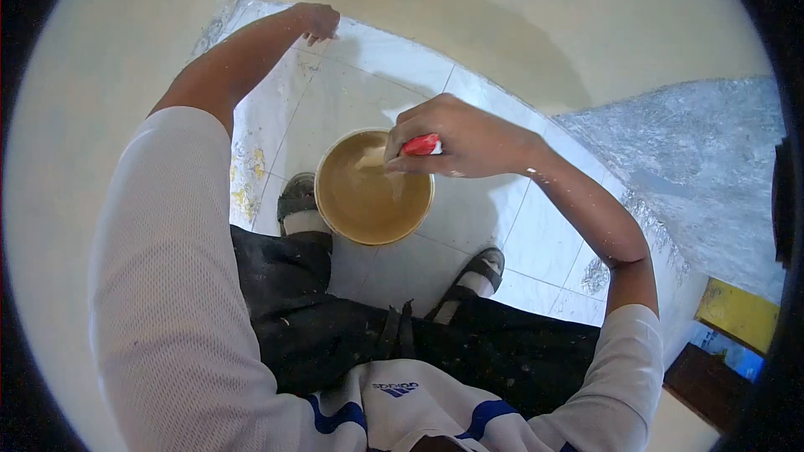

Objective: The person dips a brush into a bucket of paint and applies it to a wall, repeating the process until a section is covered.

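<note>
My right hand (448, 138) is closed around the red handle of a paintbrush (421, 145), over the near-right part of the rim of a round bucket (375, 241). A pale end shows inside the bucket beside my fingers; my hand hides the middle of the tool. Tan, paint-like liquid (368, 192) lies in the bucket, which stands on the floor between my feet. Away to the upper left, my left hand (318, 21) hangs near the base of the wall, its fingers loosely bent down and partly seen. Nothing shows in it.
White floor tiles (536, 218) bear paint stains and dust. A cream wall (536, 25) curves around ahead, with a rough bluish-grey patch (687, 142) at right. My sandalled feet (484, 268) flank the bucket. A yellow panel (737, 314) and a dark brown object (703, 385) are lower right.
</note>
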`<state>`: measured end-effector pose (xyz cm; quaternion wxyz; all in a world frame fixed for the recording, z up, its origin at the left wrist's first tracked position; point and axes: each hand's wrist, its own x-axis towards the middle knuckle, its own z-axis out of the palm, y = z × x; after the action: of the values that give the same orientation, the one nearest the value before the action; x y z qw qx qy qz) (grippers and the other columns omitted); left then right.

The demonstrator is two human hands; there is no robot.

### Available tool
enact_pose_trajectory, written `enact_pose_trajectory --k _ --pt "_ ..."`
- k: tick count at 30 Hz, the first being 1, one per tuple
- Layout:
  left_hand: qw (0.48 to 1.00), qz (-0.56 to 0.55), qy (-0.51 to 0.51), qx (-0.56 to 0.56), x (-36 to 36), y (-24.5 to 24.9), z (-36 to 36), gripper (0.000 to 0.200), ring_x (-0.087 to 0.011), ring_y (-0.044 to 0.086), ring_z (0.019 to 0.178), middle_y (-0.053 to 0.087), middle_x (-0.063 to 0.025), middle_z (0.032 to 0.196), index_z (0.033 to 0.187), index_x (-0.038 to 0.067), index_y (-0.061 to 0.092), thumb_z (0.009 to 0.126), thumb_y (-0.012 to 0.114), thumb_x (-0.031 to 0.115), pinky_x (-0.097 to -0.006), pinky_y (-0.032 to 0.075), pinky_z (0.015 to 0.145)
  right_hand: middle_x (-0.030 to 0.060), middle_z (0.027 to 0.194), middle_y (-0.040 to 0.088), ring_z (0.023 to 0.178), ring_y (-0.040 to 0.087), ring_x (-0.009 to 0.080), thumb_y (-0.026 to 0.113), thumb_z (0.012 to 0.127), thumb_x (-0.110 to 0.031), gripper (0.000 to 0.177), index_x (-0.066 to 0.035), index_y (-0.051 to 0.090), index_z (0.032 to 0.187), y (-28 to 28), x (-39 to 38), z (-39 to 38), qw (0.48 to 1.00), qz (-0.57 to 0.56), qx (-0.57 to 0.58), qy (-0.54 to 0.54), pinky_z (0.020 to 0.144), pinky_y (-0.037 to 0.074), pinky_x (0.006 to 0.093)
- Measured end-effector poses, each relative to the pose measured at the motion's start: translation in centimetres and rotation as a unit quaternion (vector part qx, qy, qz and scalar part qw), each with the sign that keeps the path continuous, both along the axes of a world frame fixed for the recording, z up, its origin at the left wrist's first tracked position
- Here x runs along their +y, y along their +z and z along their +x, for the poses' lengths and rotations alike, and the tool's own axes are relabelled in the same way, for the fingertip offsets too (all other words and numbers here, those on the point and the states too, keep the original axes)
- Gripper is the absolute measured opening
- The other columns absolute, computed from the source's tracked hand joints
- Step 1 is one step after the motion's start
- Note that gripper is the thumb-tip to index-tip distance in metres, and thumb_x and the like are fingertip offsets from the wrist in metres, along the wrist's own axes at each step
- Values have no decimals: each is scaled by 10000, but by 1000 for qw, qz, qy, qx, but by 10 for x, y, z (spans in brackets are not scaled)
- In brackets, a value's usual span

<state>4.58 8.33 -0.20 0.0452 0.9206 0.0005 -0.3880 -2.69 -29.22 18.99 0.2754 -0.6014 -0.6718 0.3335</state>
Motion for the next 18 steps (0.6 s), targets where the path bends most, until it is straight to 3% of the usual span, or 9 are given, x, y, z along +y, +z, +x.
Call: enact_pose_trajectory --k 1,4,13,16,18 --pt "1000 7 7 -1 -1 2 -1 451 -209 681 604 717 -110 706 761 5 665 985 508 364 -376 562 607 141 835 677 755 646 279 678 903 -231 211 -22 704 917 -14 0 -7 1000 23 -3 1 731 495 386" --pt "1000 -1 7 -12 0 -9 -3 454 -212 682 599 714 -113 702 765 6 668 987 502 366 -365 562 591 168 829 670 759 645 320 675 897 -214 186 -30 704 905 -45 3 -28 997 -58 37 -20 737 495 415" --pt "999 -23 -29 -25 -4 -1 -3 452 -213 684 579 704 -104 667 761 -5 662 979 503 358 -346 561 587 197 799 667 771 661 353 550 850 -168 195 -24 672 798 -106 33 -95 976 -194 -90 -37 695 511 453" --pt "1000 -12 -18 -21 -9 0 -6 445 -211 683 577 703 -98 661 749 -4 659 976 507 348 -345 559 584 200 841 703 789 697 367 574 838 -113 159 -53 717 873 -115 34 -94 981 -164 -103 -24 730 558 449" --pt "1000 -14 -23 -12 -9 -5 -10 449 -210 681 573 704 -95 662 738 0 658 975 511 352 -345 558 582 200 783 675 739 669 369 560 842 -139 181 -18 692 822 -124 29 -94 985 -138 -96 -30 697 528 456"
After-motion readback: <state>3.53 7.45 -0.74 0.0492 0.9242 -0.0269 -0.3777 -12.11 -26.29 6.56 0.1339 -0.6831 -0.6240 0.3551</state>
